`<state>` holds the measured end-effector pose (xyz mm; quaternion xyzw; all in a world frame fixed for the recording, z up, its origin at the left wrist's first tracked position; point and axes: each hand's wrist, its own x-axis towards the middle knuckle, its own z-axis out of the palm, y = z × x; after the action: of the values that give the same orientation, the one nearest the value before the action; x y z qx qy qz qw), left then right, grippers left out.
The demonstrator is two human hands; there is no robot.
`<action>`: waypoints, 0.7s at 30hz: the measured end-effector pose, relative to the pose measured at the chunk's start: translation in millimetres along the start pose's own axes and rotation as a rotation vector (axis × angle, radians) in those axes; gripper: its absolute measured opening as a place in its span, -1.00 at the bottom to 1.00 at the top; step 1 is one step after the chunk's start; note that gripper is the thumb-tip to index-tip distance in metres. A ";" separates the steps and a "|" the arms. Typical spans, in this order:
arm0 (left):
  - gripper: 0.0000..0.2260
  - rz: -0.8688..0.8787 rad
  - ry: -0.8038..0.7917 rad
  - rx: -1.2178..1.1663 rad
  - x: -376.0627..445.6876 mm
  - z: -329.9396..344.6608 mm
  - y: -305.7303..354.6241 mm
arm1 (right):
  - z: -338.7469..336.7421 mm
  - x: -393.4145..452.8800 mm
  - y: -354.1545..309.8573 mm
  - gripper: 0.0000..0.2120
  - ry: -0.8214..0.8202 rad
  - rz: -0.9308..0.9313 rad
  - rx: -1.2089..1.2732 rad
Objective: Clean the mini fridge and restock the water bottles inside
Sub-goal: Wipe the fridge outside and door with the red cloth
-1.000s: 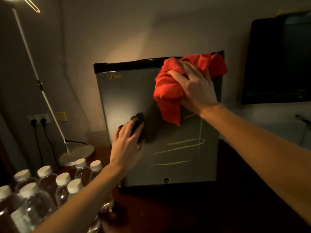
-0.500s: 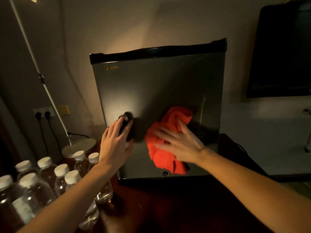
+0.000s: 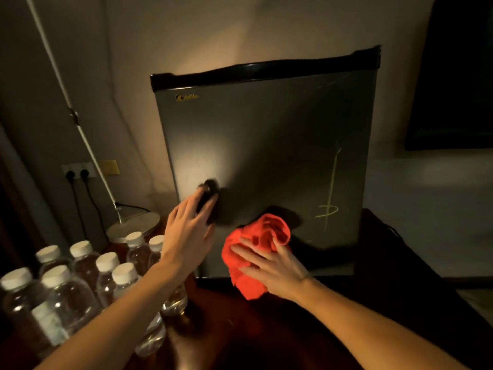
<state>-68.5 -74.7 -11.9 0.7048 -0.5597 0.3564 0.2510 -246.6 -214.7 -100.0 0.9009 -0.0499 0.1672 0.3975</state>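
I watched the right hand [image 3: 277,268] sweep the red cloth [image 3: 253,252] from the fridge [image 3: 266,145] door's top corner down to its bottom edge, fingers spread flat, left hand [image 3: 186,236] open and bracing, yellow marks [image 3: 330,193] remaining, bottles [image 3: 88,279] waiting outside.

The mini fridge [image 3: 266,156] stands on the tabletop [image 3: 266,329], its back to the wall. Water bottles [image 3: 88,279] cluster on the tabletop to its left, in front of a lamp base [image 3: 134,227]. Behind the lamp base, a wall socket [image 3: 77,172] holds two plugs.
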 end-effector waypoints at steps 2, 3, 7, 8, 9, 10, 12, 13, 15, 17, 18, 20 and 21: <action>-0.33 0.036 -0.028 0.019 -1.2 2.7 3.0 | -8.9 -1.2 22.4 -0.37 -0.007 0.001 -0.034; -0.31 0.051 -0.048 0.031 -1.0 4.2 6.2 | -16.8 -3.8 38.1 -0.31 0.026 0.024 -0.039; -0.29 0.117 -0.078 0.030 10.2 3.0 29.1 | -73.1 -19.6 146.6 -0.47 0.349 0.335 0.000; -0.31 0.131 -0.068 0.023 14.3 2.3 34.5 | -89.5 -25.8 176.8 -0.51 0.384 0.416 0.014; -0.32 0.135 -0.053 0.014 18.4 0.9 39.3 | -105.0 -31.8 201.3 -0.51 0.371 0.489 0.013; -0.33 0.131 -0.040 0.004 23.1 -0.6 43.0 | -115.6 -37.0 217.2 -0.49 0.345 0.551 0.009; -0.36 0.121 -0.021 -0.004 31.6 -2.0 48.6 | -116.4 -41.0 221.6 -0.45 0.358 0.617 0.037; -0.37 0.114 -0.012 -0.003 35.2 -1.9 50.8 | -108.5 -41.8 211.5 -0.43 0.379 0.639 0.063; -0.37 0.088 0.006 -0.001 38.1 -1.1 54.6 | -80.6 -46.7 174.7 -0.41 0.408 0.639 0.102; -0.38 0.069 0.025 -0.004 35.9 1.2 57.5 | -48.0 -61.8 130.1 -0.29 0.322 0.541 0.109; -0.39 0.067 0.029 0.002 32.8 3.1 58.2 | -34.3 -72.0 108.9 -0.21 0.222 0.463 0.095; -0.40 0.068 0.019 0.020 24.9 6.7 57.9 | -16.2 -90.8 77.1 -0.19 0.072 0.293 0.062; -0.41 0.071 0.010 0.028 21.9 7.6 57.2 | -13.6 -95.7 72.9 -0.21 0.045 0.228 0.051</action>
<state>-119.6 -108.0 -2.1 0.6862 -0.5780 0.3762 0.2314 -356.3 -258.4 -73.1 0.8953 -0.1387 0.2326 0.3538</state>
